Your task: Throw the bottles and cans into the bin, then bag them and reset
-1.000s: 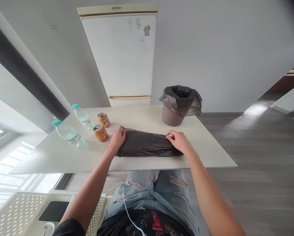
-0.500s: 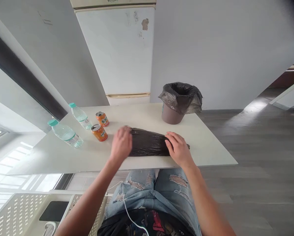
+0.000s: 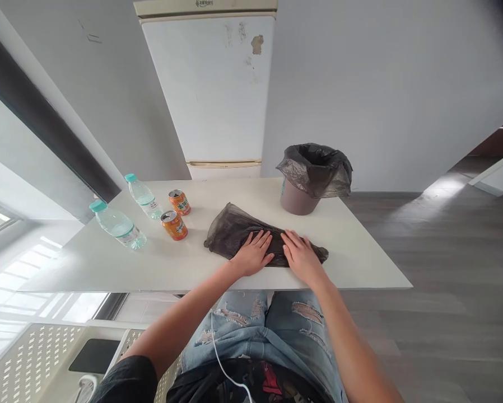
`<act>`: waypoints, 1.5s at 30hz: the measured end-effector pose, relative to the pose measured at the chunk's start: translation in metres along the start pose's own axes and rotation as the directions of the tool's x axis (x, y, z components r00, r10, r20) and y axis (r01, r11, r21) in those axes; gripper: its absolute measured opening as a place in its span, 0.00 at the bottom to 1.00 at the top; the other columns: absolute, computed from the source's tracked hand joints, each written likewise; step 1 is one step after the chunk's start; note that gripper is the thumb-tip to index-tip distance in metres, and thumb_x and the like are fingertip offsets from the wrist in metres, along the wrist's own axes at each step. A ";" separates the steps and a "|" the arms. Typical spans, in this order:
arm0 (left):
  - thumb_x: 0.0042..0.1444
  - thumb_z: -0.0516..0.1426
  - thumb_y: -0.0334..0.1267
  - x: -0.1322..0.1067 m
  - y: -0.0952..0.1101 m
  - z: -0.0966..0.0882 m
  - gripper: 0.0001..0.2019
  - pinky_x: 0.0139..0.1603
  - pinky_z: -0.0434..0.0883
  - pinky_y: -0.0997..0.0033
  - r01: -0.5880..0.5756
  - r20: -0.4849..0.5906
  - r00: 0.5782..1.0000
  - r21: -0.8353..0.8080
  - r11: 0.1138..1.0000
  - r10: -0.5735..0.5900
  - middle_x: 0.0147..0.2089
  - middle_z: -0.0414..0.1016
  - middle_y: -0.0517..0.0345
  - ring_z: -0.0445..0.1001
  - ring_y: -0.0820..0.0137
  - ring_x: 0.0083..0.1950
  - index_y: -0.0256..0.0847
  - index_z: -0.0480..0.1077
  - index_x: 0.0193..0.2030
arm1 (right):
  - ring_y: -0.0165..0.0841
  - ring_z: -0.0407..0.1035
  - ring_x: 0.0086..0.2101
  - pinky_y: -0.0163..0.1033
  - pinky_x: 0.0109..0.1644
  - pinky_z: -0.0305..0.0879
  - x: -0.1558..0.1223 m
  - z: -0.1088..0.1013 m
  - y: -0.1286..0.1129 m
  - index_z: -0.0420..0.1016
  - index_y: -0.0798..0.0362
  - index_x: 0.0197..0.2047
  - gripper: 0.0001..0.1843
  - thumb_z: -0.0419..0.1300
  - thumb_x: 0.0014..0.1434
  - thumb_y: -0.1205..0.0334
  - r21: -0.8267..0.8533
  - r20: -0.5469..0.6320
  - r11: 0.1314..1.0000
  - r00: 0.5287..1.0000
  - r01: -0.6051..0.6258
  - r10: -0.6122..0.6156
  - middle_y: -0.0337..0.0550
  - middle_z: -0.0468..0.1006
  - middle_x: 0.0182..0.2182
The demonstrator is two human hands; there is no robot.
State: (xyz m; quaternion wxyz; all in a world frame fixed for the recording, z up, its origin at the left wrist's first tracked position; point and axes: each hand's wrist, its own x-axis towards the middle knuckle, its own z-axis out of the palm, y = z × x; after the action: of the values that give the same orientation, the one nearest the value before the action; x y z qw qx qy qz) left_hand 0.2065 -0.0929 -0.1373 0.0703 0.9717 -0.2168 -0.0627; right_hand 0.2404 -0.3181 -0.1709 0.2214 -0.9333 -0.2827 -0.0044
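Observation:
A dark plastic garbage bag [image 3: 227,230] lies flattened and crumpled near the front edge of the white table. On its middle rests my left hand [image 3: 254,253], palm down with the fingers stretched out. Close beside it, my right hand [image 3: 302,257] presses flat on the bag's right part, fingers extended. The bag's left end spreads out wide and thin, and a bunched end pokes out right of my right hand. Parts of the bag under both palms are hidden.
A brown trash bin [image 3: 296,197] with a dark liner [image 3: 318,170] folded over its rim stands at the back right. Two orange cans [image 3: 175,225] and two clear bottles [image 3: 119,226] with teal caps are on the left. The white table [image 3: 150,274] ends just before my legs.
My left hand has moved right from the bag's left end onto its middle. The bag's left end now fans out, uncovered. My right hand stays on the right part.

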 end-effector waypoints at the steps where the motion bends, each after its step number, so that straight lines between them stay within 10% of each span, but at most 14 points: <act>1: 0.76 0.40 0.53 -0.002 0.000 0.000 0.35 0.81 0.48 0.40 0.005 0.001 1.000 -0.008 1.000 -0.005 0.83 0.47 0.43 0.44 0.52 0.84 0.36 0.48 0.82 | 0.45 0.51 0.75 0.62 0.79 0.43 -0.001 0.001 0.002 0.63 0.56 0.76 0.33 0.34 0.79 0.53 -0.025 -0.057 1.000 0.998 -0.015 0.014 0.50 0.58 0.76; 8: 0.76 0.39 0.57 -0.002 -0.007 -0.010 0.37 0.82 0.44 0.40 0.031 0.067 0.997 -0.107 0.994 -0.024 0.84 0.42 0.46 0.39 0.52 0.84 0.36 0.46 0.83 | 0.51 0.54 0.74 0.70 0.76 0.47 -0.004 0.008 0.018 0.62 0.54 0.76 0.35 0.36 0.78 0.48 -0.072 -0.038 0.985 0.987 -0.158 0.156 0.53 0.59 0.76; 13: 0.74 0.43 0.60 -0.008 -0.014 -0.044 0.34 0.83 0.47 0.50 0.094 -0.100 0.979 -0.554 0.827 -0.179 0.83 0.49 0.54 0.43 0.57 0.84 0.46 0.56 0.80 | 0.47 0.48 0.76 0.64 0.78 0.47 -0.005 0.008 0.015 0.56 0.57 0.79 0.37 0.33 0.78 0.47 -0.102 0.018 0.979 0.984 -0.175 0.177 0.50 0.52 0.78; 17: 0.73 0.52 0.52 0.011 0.033 -0.047 0.27 0.83 0.49 0.56 -0.179 -0.264 0.929 -0.934 0.310 -0.259 0.79 0.61 0.57 0.53 0.59 0.82 0.49 0.67 0.74 | 0.44 0.46 0.77 0.62 0.79 0.45 -0.006 0.004 0.012 0.55 0.56 0.79 0.37 0.30 0.78 0.49 -0.120 0.028 0.975 0.981 -0.187 0.192 0.48 0.51 0.78; 21: 0.71 0.51 0.42 0.059 0.080 -0.016 0.22 0.82 0.53 0.59 -0.194 -0.014 0.925 -0.878 -0.437 -0.381 0.76 0.65 0.51 0.60 0.61 0.79 0.43 0.75 0.66 | 0.43 0.45 0.77 0.62 0.79 0.44 -0.006 0.002 0.011 0.57 0.56 0.79 0.35 0.32 0.76 0.56 -0.131 0.057 0.974 0.979 -0.187 0.196 0.48 0.50 0.79; 25: 0.71 0.46 0.39 0.096 0.070 0.005 0.24 0.80 0.55 0.58 -0.188 0.225 0.843 -0.727 -0.660 -0.488 0.77 0.65 0.48 0.63 0.63 0.78 0.42 0.73 0.67 | 0.44 0.46 0.77 0.63 0.78 0.45 -0.006 0.006 0.013 0.57 0.58 0.79 0.34 0.34 0.76 0.58 -0.156 0.025 0.975 0.986 -0.161 0.167 0.49 0.50 0.78; 35: 0.72 0.47 0.41 0.047 -0.059 -0.018 0.26 0.75 0.65 0.61 -0.350 0.207 0.717 -0.719 -0.601 -0.666 0.78 0.62 0.44 0.67 0.61 0.75 0.36 0.66 0.72 | 0.44 0.46 0.77 0.64 0.79 0.44 -0.006 0.015 0.021 0.54 0.55 0.80 0.35 0.34 0.76 0.54 -0.097 0.030 0.981 0.985 -0.166 0.169 0.46 0.48 0.79; 41: 0.71 0.44 0.37 0.002 -0.142 -0.040 0.26 0.74 0.67 0.63 -0.383 0.108 0.607 -0.828 -0.409 -0.787 0.79 0.59 0.43 0.67 0.63 0.75 0.37 0.65 0.73 | 0.44 0.45 0.77 0.64 0.79 0.43 -0.006 0.011 0.019 0.54 0.56 0.80 0.35 0.33 0.76 0.53 -0.079 0.048 0.982 0.983 -0.174 0.178 0.47 0.49 0.79; 45: 0.69 0.48 0.37 -0.012 -0.159 -0.043 0.23 0.78 0.60 0.61 -0.360 -0.005 0.572 -0.900 -0.246 -0.820 0.78 0.63 0.47 0.66 0.65 0.76 0.41 0.72 0.66 | 0.45 0.46 0.76 0.65 0.78 0.45 -0.006 0.007 0.017 0.53 0.53 0.80 0.35 0.36 0.76 0.52 -0.012 0.027 0.986 0.986 -0.166 0.166 0.49 0.51 0.79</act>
State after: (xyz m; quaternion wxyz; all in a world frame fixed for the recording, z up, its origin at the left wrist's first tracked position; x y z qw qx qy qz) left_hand 0.2680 0.0600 -0.1196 0.8324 0.4832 0.2092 0.1726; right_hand 0.2437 -0.3307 -0.1845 0.2124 -0.9547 -0.2070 0.0258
